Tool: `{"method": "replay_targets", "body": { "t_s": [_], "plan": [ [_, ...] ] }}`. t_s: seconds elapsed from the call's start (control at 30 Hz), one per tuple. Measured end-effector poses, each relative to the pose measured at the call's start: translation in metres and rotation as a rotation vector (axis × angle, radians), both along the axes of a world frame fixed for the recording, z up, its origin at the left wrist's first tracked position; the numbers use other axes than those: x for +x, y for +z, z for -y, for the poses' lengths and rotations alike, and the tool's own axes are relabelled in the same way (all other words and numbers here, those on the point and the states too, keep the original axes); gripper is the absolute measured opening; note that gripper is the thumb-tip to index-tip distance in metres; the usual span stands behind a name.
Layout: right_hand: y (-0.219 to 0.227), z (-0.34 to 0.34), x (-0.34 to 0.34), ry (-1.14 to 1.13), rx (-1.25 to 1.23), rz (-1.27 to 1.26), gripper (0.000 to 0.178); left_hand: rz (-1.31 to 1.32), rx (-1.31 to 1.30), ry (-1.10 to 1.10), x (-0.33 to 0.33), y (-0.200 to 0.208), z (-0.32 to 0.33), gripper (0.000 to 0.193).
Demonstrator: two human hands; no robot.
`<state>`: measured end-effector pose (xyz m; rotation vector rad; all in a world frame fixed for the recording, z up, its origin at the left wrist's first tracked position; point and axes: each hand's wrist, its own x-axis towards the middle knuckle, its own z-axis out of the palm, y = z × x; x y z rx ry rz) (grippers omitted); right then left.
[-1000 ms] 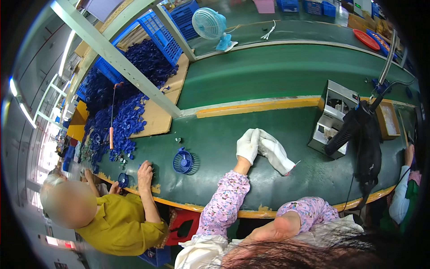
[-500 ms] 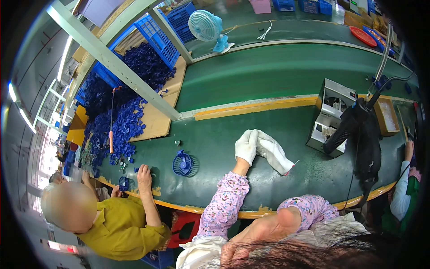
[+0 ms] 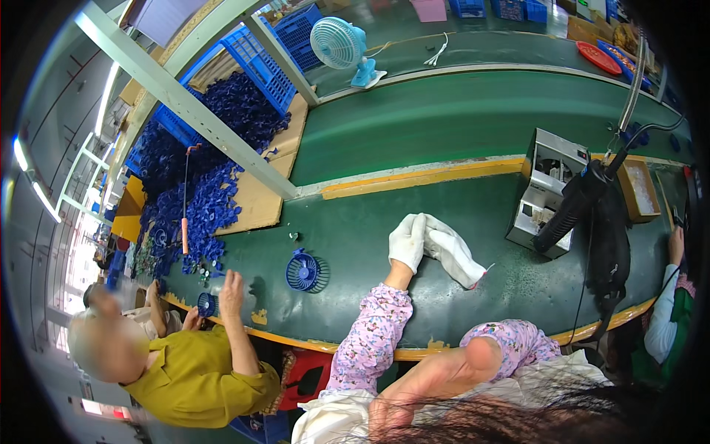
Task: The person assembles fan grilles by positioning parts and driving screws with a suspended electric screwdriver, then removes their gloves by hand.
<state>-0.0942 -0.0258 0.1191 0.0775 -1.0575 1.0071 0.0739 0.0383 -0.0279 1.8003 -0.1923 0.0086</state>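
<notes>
My left hand (image 3: 406, 244), in a white work glove, is closed on a second limp white glove (image 3: 451, 254) over the green tabletop. The loose glove droops to the right, its cuff end toward me. My bare right hand (image 3: 440, 377) is raised close to the camera at the lower edge, with fingers stretched toward the lower left and partly covered by dark hair. It appears to hold nothing. A round blue fan cage (image 3: 302, 272) lies on the table left of my gloved hand, and a small part (image 3: 296, 237) lies behind it.
A metal fixture (image 3: 543, 200) and a hanging black tool (image 3: 573, 207) stand at right. Blue parts (image 3: 192, 200) are heaped at left beside a post. A person in a yellow-green shirt (image 3: 200, 377) sits at my left. A light-blue fan (image 3: 344, 48) stands beyond the conveyor (image 3: 458, 111).
My left hand and the gloves stay put. My right hand has shifted slightly. The neighbour's hand has lifted off the table and moved a little left.
</notes>
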Motion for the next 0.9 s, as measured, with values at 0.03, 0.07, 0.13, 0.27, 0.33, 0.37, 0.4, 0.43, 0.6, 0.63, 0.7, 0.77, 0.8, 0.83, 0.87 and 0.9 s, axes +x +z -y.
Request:
{"method": "replay_targets", "body": {
  "t_s": [0.03,0.07,0.13,0.27,0.33,0.37,0.4,0.43,0.6,0.63,0.7,0.77,0.8,0.83,0.87,0.9],
  "plan": [
    [0.0,0.001,0.0,-0.003,-0.002,0.001,0.102,-0.02,-0.019,-0.007,0.0,0.0,0.001,0.026],
    [-0.001,0.003,0.0,0.026,-0.045,-0.007,0.103,-0.019,-0.021,-0.01,0.0,0.001,0.003,0.026],
    [0.0,0.005,0.003,0.059,-0.087,-0.016,0.103,-0.002,-0.009,-0.01,0.0,0.001,0.003,0.027],
    [0.01,0.01,0.001,-0.041,-0.118,-0.017,0.104,0.045,0.029,-0.014,-0.001,0.004,0.002,0.027],
    [0.013,0.013,-0.001,-0.078,-0.128,-0.073,0.105,0.039,0.048,0.006,-0.002,0.005,0.002,0.028],
    [0.015,0.014,0.001,-0.076,-0.113,-0.035,0.105,0.039,0.047,0.002,-0.002,0.004,0.001,0.028],
    [0.015,0.015,0.002,-0.075,-0.097,0.003,0.105,0.012,0.019,0.001,-0.002,0.004,-0.001,0.028],
    [0.013,0.014,0.003,-0.082,-0.098,0.004,0.105,-0.014,-0.01,-0.003,-0.003,0.005,-0.001,0.027],
    [0.016,0.021,0.006,-0.178,-0.121,-0.036,0.099,0.017,0.053,0.013,-0.002,0.009,-0.004,0.027],
    [0.014,0.02,0.006,-0.203,-0.126,-0.038,0.099,0.041,0.062,0.01,-0.004,0.011,-0.001,0.027],
    [0.01,0.014,0.008,-0.206,-0.076,-0.03,0.095,0.091,0.074,0.003,0.0,0.007,0.0,0.026],
    [0.013,0.019,0.005,-0.25,-0.056,-0.065,0.096,0.091,0.072,-0.012,0.002,0.004,0.002,0.026],
    [0.016,0.025,0.003,-0.265,-0.031,-0.099,0.097,0.097,0.096,-0.004,0.002,0.002,0.004,0.027],
    [0.015,0.03,0.003,-0.275,0.004,-0.131,0.097,0.07,0.106,0.021,0.0,0.007,0.004,0.028],
    [0.019,0.033,0.0,-0.285,0.038,-0.156,0.098,0.083,0.063,0.062,-0.003,0.01,0.005,0.029],
    [0.021,0.035,0.0,-0.281,0.079,-0.176,0.099,0.083,0.07,0.015,-0.001,0.011,-0.003,0.028]
  ]
}}
